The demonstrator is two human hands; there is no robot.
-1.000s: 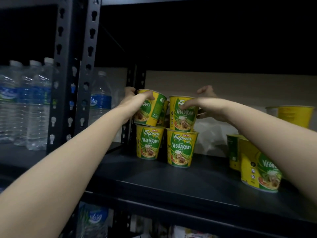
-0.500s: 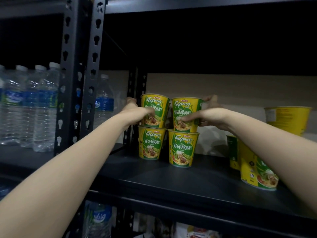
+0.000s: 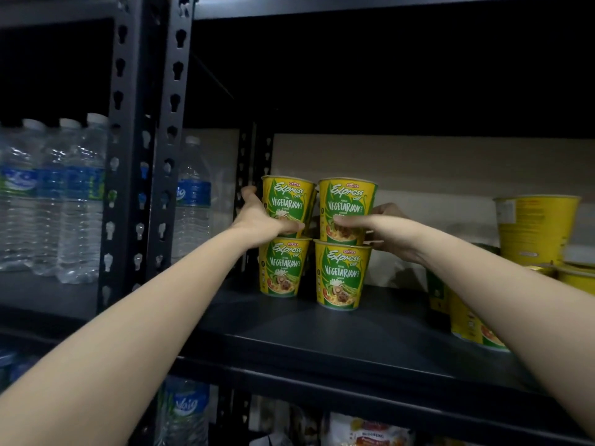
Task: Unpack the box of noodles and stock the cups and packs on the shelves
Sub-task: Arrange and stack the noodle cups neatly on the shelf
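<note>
Yellow-and-green noodle cups stand two high on the dark shelf (image 3: 322, 329). My left hand (image 3: 260, 218) grips the upper left cup (image 3: 288, 197), which sits upright on the lower left cup (image 3: 282, 268). My right hand (image 3: 383, 228) grips the upper right cup (image 3: 347, 204), set on the lower right cup (image 3: 341, 278). More cups show behind these, mostly hidden.
Further yellow cups (image 3: 534, 226) stand stacked at the right, partly hidden by my right forearm. Water bottles (image 3: 51, 197) fill the left bay beyond the slotted black uprights (image 3: 174, 130). Packs and bottles sit on the shelf below.
Both upper cups came down and stand straight on the lower cups; the left one was tilted a second ago. My hands slid lower on the cups.
</note>
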